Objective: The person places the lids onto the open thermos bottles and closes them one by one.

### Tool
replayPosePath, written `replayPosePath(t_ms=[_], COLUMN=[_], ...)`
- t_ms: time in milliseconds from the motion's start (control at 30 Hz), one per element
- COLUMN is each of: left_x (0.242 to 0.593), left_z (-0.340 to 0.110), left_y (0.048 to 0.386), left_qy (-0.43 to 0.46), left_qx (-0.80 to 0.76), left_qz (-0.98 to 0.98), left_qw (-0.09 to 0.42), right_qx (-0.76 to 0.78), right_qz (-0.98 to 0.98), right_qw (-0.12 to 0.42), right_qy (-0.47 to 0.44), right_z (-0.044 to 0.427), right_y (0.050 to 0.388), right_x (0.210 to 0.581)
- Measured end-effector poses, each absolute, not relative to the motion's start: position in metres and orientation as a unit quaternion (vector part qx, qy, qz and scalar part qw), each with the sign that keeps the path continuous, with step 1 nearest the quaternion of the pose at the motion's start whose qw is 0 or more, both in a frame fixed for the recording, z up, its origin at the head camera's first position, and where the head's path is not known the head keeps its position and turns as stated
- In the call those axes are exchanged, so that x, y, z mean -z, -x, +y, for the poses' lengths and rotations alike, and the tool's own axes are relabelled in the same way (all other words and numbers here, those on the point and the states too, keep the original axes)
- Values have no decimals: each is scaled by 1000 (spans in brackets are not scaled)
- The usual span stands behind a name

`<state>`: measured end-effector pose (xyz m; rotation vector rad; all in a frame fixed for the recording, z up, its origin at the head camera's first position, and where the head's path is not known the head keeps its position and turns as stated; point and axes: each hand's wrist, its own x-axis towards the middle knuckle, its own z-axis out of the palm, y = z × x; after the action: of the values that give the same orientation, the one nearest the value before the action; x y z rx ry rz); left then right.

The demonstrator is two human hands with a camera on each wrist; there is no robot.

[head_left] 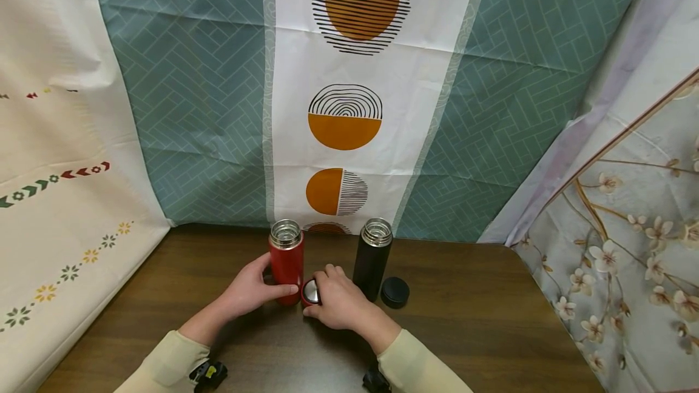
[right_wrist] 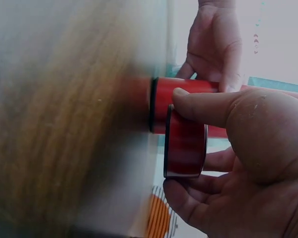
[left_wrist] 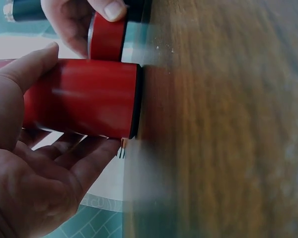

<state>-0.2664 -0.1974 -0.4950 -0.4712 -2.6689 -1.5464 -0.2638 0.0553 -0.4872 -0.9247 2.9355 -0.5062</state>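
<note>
A red thermos bottle (head_left: 287,262) stands upright and uncapped on the wooden table, its steel mouth showing. My left hand (head_left: 246,290) grips it around the lower body, thumb on the near side and fingers behind, as the left wrist view also shows. Close to the bottle's base on its right is a red lid (right_wrist: 185,144) with a steel-coloured top. My right hand (head_left: 341,299) holds this lid by its rim between thumb and fingers. Whether the lid touches the table, I cannot tell.
To the right of my right hand stands a black thermos bottle (head_left: 372,262), upright and uncapped. A black lid (head_left: 395,293) lies on the table (head_left: 480,320) beside it. Patterned cloths (head_left: 218,108) hang behind the table and on both sides.
</note>
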Motion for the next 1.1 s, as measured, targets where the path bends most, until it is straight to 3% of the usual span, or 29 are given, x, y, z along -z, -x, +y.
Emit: replayPosePath(t_ms=[1100], left_x=[481], left_z=[-181], left_y=[246], left_qy=[190], left_qx=[496], left_qz=[-847], left_qw=[-20], right_qx=[177], right_qz=[920], right_qw=[-1], right_qy=[349], right_z=[92], right_y=[230], right_x=[452])
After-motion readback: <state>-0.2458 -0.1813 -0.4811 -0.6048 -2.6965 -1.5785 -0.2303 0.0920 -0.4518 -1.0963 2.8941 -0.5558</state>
